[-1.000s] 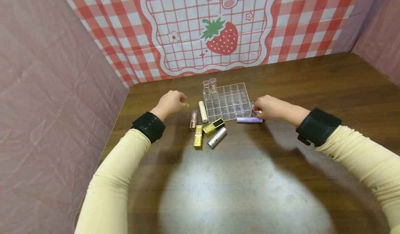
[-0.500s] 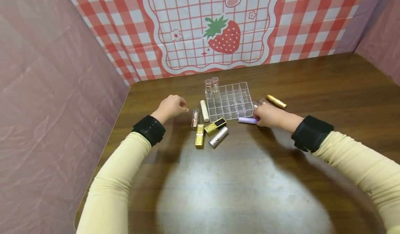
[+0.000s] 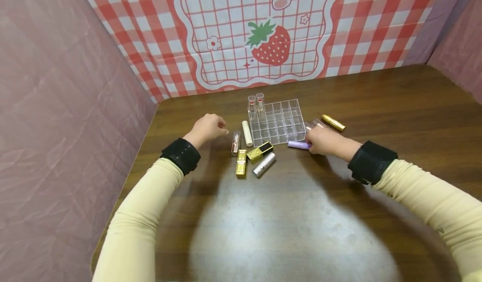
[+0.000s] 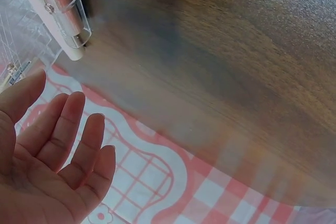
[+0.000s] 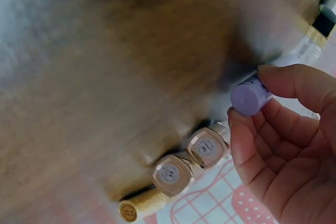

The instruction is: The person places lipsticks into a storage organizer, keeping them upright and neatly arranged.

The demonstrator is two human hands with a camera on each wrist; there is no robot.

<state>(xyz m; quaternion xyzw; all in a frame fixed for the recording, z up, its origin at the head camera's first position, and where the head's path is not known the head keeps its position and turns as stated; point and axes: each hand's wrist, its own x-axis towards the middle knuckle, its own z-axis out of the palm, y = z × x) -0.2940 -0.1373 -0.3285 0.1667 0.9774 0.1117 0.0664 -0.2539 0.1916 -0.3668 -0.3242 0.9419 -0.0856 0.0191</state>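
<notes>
In the head view my right hand (image 3: pixel 321 140) pinches the right end of a purple lipstick tube (image 3: pixel 298 145), which lies along the front right corner of a clear divided organizer (image 3: pixel 276 121). The right wrist view shows the round end of the purple tube (image 5: pixel 247 99) between thumb and fingers. Two clear-capped lipsticks stand upright in the organizer's back left; one is a red lipstick (image 3: pixel 260 102). My left hand (image 3: pixel 207 129) hovers left of the organizer with relaxed fingers, holding nothing. Closest to it are a rose-gold lipstick (image 3: pixel 235 143) and a cream tube (image 3: pixel 247 133).
In front of the organizer lie a gold lipstick (image 3: pixel 241 163), a black-and-gold lipstick (image 3: pixel 260 151) and a silver tube (image 3: pixel 264 165). Beyond my right hand lies a gold tube (image 3: pixel 333 122), beside two square-ended lipsticks (image 5: pixel 173 174). A checked cloth (image 3: pixel 158 39) hangs behind the table.
My right hand has shifted down onto the purple tube's right end and grips it. The gold tube behind that hand has come into sight. The left hand has barely moved.
</notes>
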